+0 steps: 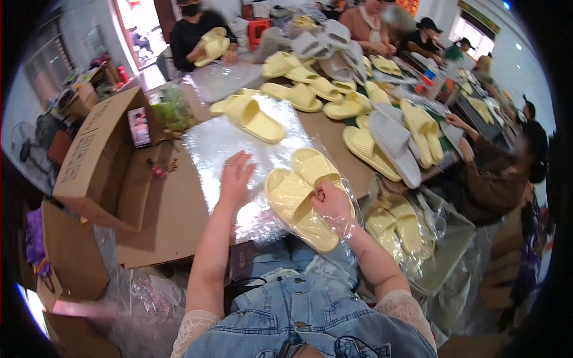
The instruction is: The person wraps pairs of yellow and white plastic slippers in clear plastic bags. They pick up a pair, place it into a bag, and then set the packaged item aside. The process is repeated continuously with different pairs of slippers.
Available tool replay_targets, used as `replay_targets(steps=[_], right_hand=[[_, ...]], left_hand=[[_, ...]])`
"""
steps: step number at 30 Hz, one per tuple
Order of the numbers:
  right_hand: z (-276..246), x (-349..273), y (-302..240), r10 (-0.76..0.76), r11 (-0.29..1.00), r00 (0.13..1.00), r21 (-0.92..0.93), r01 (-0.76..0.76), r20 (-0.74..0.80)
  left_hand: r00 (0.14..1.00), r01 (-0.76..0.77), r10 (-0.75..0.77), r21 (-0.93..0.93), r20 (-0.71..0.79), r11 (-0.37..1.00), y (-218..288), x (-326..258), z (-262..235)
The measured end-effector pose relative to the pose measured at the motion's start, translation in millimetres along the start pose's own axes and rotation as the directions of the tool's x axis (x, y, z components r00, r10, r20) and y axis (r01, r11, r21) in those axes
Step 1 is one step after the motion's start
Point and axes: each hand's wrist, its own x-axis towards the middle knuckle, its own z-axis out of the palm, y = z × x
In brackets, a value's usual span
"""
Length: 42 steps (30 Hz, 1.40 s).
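My right hand (332,204) is closed on a pair of pale yellow slippers (286,190) in a clear plastic bag, near the table's front edge. One slipper of the pair lies partly beside the other. My left hand (236,176) rests on a stack of shiny clear plastic bags (209,143), its fingers stretched and apart, holding nothing. Beyond both hands, another yellow slipper (258,122) lies on the stack, with part of a second one behind it.
A cardboard box (98,161) stands at the left, a phone (139,127) leaning in it. Yellow and grey slippers (391,140) are heaped at the right and back. Below the table's right edge, a bin (450,250) holds bagged slippers (406,227). Several people sit around the table.
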Motion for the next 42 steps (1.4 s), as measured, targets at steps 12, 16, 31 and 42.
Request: replay_targets(steps=[12, 16, 31, 42], right_hand=[[-213, -95, 90, 0.182, 0.783, 0.950, -0.622, 0.017, 0.255], [-251, -120, 163, 0.316, 0.622, 0.937, -0.778, -0.088, 0.146], [-198, -147, 275, 0.602, 0.662, 0.777, -0.659, -0.357, 0.184], [-166, -210, 283, 0.559, 0.762, 0.804, -0.510, -0.400, 0.203]], left_hand=[[0.990, -0.101, 0.061, 0.339, 0.125, 0.935, -6, 5, -9], [0.989, -0.101, 0.056, 0.357, 0.135, 0.929, -8, 7, -8], [0.992, 0.055, -0.068, 0.123, 0.105, 0.991, -24, 3, -8], [0.976, -0.105, 0.040, 0.302, 0.213, 0.947, -21, 15, -5]])
